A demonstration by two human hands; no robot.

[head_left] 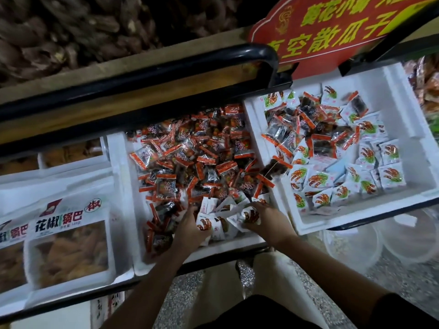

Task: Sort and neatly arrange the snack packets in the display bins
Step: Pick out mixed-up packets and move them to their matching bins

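Note:
Two white foam bins stand side by side. The middle bin (121, 176) is heaped with small orange-and-clear snack packets (190, 157). At its near right corner lies a bunch of white packets with a red claw picture (215, 225). My left hand (190, 227) and my right hand (266, 220) close in on that bunch from both sides, fingers curled round the white packets. The right bin (403, 200) holds many of the same white claw packets (332, 179) mixed with orange-and-clear ones (318, 141). One dark packet (273, 167) lies across the wall between the bins.
Large white bags of crispy snacks (69, 236) fill the left bin. A black metal rail (142, 74) runs behind the bins, with a red sign with yellow characters (332, 32) at top right. Clear plastic tubs (356, 243) sit on the floor under the right bin.

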